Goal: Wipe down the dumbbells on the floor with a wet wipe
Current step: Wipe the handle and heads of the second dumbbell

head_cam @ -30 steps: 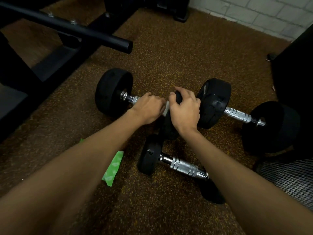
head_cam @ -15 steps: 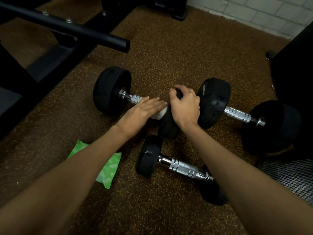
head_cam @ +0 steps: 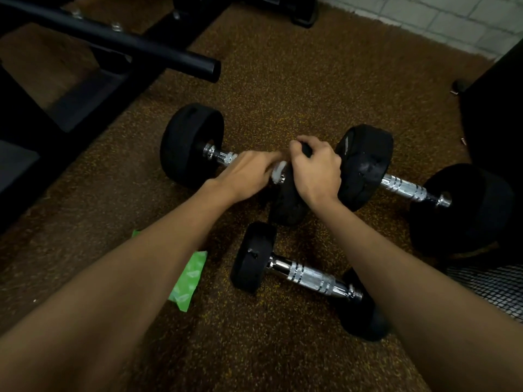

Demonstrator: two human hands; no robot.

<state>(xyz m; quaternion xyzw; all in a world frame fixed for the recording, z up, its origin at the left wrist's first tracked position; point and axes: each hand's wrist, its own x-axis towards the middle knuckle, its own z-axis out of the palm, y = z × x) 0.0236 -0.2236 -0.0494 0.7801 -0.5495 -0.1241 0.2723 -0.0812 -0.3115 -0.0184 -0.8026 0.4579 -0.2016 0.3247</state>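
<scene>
Three black dumbbells with chrome handles lie on the speckled brown floor. My left hand holds a white wet wipe against the handle of the far left dumbbell, close to its right weight; the fingers are blurred. My right hand grips the top of that right weight. A second dumbbell lies just right of my right hand. The third dumbbell lies nearer me, between my forearms.
A green wipe packet lies on the floor under my left forearm. A black machine frame with a round bar fills the upper left. A dark object and a mesh surface stand at the right. A white brick wall is behind.
My left hand has slid along the handle, from gripping it a second ago to working the wipe against the right weight's inner side. My right hand stays on that weight.
</scene>
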